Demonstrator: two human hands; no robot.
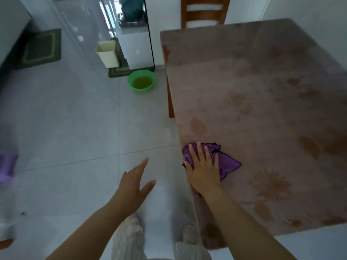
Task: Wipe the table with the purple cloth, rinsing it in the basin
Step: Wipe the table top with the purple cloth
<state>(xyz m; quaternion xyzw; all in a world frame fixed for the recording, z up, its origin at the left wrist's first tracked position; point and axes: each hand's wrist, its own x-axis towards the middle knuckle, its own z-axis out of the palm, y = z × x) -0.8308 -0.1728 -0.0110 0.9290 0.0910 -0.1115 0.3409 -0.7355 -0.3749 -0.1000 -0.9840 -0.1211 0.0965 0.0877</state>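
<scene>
The purple cloth (227, 162) lies crumpled on the table (262, 102) close to its left edge. My right hand (203, 167) presses flat on the cloth with straight, spread fingers. The table has a pinkish-brown cover printed with leaves and flowers. My left hand (134, 182) hovers in the air over the floor, left of the table, fingers straight and holding nothing. The green basin (141, 80) stands on the floor beyond, near the table's far left corner, with yellowish water in it.
A wooden chair (204, 12) stands at the table's far end. A cream bin (108, 53) and dark mats (40, 48) lie on the tiled floor at the back left. A white cabinet (135, 45) stands behind the basin. A blurred purple object (6, 168) sits at far left.
</scene>
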